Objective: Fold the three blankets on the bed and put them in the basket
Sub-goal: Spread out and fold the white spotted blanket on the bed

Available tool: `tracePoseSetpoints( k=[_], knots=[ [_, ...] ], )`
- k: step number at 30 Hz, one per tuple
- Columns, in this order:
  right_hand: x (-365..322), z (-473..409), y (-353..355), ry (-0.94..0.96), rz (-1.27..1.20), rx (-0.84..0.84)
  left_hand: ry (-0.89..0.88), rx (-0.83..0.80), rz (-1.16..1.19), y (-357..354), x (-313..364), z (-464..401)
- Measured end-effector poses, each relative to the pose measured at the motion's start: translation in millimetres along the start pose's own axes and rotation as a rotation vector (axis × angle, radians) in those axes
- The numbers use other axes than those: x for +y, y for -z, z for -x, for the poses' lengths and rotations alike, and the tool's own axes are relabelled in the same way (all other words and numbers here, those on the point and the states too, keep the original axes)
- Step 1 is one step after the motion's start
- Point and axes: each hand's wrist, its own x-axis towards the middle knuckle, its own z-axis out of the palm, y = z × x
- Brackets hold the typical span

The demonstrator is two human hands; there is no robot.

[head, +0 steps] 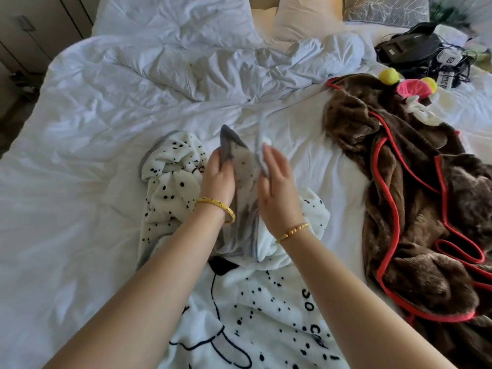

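Note:
A white blanket with black spots (255,310) and grey edging lies crumpled on the bed right in front of me. My left hand (218,179) pinches a raised grey corner of it. My right hand (277,182) holds the neighbouring edge of the same blanket, its fingertips blurred. A brown furry blanket with red trim (415,209) is spread in a heap to the right, apart from both hands. No basket is in view, and I see no third blanket.
The bed (80,182) carries a rumpled white duvet (186,67) and pillows (298,17) at its head. Yellow and pink plush pieces (407,83) sit by the brown blanket. Black devices with cables (420,51) lie at the far right.

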Motion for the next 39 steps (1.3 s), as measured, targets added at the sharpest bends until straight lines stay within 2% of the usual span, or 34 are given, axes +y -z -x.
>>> tracePoseSetpoints(
  k=[3, 7, 10, 12, 14, 16, 18, 20, 21, 23, 25, 27, 29, 31, 33, 36, 39],
  knots=[
    [0, 13, -11, -0.016, 0.255, -0.19, 0.05, -0.081, -0.059, -5, 1, 10],
    [7, 24, -14, -0.099, 0.27, -0.259, 0.125, -0.15, 0.122, -5, -9, 19],
    [7, 24, -14, -0.079, 0.288, -0.355, 0.052, -0.091, -0.008, -3, -16, 16],
    [4, 22, -11, -0.116, 0.178, -0.386, 0.029, 0.006, -0.082, 2, -20, 10],
    [-1, 16, -9, -0.228, -0.076, -0.255, 0.002, 0.005, -0.115, 8, -24, 5],
    [-8, 5, -10, -0.382, -0.373, -0.186, -0.041, -0.143, -0.182, 9, -27, 5],
    [-12, -12, -16, -0.596, -0.625, -0.251, -0.062, -0.365, -0.2, 9, -30, 5],
    [-10, -26, -26, -0.705, -0.527, -0.287, 0.046, -0.497, -0.051, 13, -34, 2],
    [-6, -31, -35, -0.706, -0.397, -0.283, 0.108, -0.484, 0.007, 17, -37, -2],
    [4, -34, -53, -0.656, -0.213, -0.21, 0.164, -0.317, 0.01, 26, -46, -14],
    [18, -29, -72, -0.606, -0.151, -0.194, 0.162, -0.007, -0.132, 42, -60, -30],
    [32, -20, -90, -0.576, -0.128, -0.272, 0.153, 0.309, -0.321, 63, -76, -51],
    [45, -14, -105, -0.534, -0.095, -0.353, 0.22, 0.449, -0.431, 88, -94, -74],
    [55, -15, -117, -0.511, -0.07, -0.402, 0.37, 0.431, -0.382, 107, -109, -93],
    [65, -20, -126, -0.501, -0.074, -0.441, 0.485, 0.346, -0.214, 118, -121, -110],
    [74, -24, -133, -0.47, -0.053, -0.478, 0.444, 0.198, -0.034, 127, -126, -125],
    [79, -24, -134, -0.471, -0.111, -0.423, 0.356, 0.166, 0.101, 128, -117, -133]
  ],
)
